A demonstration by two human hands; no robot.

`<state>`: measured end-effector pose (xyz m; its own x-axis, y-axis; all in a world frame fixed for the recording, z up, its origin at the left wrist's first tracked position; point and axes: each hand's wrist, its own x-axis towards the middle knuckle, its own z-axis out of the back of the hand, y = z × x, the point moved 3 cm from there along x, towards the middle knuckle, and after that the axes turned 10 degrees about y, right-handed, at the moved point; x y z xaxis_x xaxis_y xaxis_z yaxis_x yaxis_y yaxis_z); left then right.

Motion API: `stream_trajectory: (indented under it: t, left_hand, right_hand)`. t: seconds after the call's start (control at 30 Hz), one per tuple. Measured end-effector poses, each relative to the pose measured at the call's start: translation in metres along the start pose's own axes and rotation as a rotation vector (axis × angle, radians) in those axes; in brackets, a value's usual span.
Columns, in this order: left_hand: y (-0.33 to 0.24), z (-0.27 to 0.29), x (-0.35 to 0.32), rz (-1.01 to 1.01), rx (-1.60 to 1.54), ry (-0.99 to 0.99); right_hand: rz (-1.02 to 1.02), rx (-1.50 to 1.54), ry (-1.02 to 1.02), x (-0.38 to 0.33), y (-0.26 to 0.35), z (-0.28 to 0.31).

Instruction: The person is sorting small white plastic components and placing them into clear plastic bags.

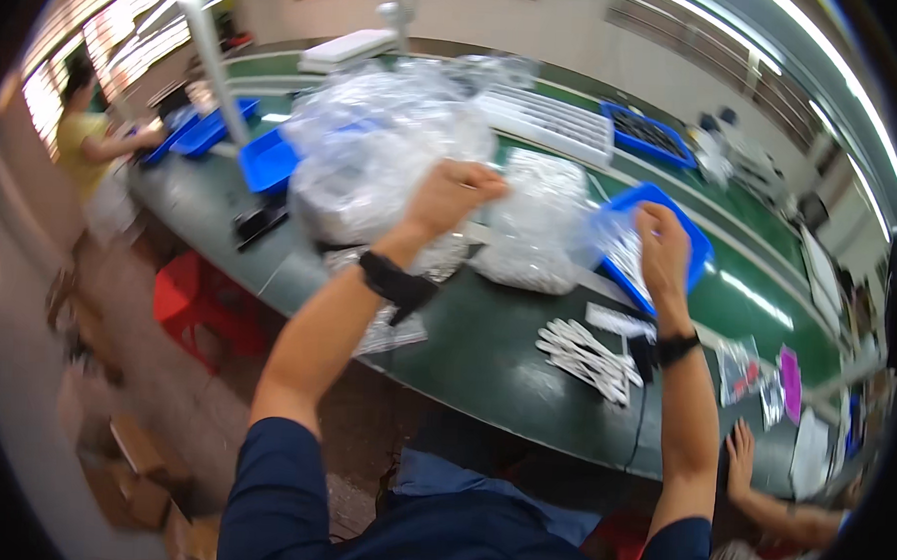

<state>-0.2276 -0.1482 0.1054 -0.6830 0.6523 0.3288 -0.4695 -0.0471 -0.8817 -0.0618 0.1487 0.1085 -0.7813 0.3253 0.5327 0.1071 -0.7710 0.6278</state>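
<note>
Left hand point(454, 197), right hand point(664, 251): curling; I can't tell if they're grasping.
White parts point(587, 360): lying toward the surface's point(466, 341) near edge, possibly spilling if the right wristband point(678, 347) catches.

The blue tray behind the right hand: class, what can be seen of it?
The blue tray is shallow, with raised sides and rounded corners, and looks like plastic. It lies open side up, slantwise on the green table. Whitish pieces lie inside, too blurred to identify. The right hand hides part of it; contact is unclear. Filmy clear plastic overlaps its left side.
</note>
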Motion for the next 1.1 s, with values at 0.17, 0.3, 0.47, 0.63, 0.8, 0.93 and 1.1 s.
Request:
stream_trajectory:
  t: [0.17,0.3,0.47,0.63,0.8,0.93,1.1]
  left_hand:
    - [-0.023,-0.050,-0.061,-0.341,-0.033,-0.093]
    - [-0.021,-0.065,-0.079,-0.441,0.074,-0.189]
    - [-0.025,-0.068,-0.081,-0.428,0.067,-0.149]
    - [-0.022,-0.063,-0.064,-0.429,0.089,-0.212]
    - [-0.013,-0.055,-0.050,-0.401,0.144,-0.261]
    - [-0.033,-0.053,-0.059,-0.434,0.359,-0.372]
    - [-0.053,-0.076,-0.100,-0.351,0.425,-0.187]
  right_hand:
    - [-0.178,0.277,0.532,-0.061,0.078,-0.026]
    - [-0.333,0.342,0.827,-0.093,0.093,-0.070]
    - [-0.267,0.611,0.529,-0.083,0.081,-0.079]
    - [0.005,-0.075,0.404,-0.059,0.085,-0.062]
    - [0.171,-0.437,0.435,-0.050,0.081,-0.049]
    - [0.045,-0.302,0.544,-0.063,0.100,-0.038]
    - [0.045,0.089,0.556,-0.093,0.129,-0.037]
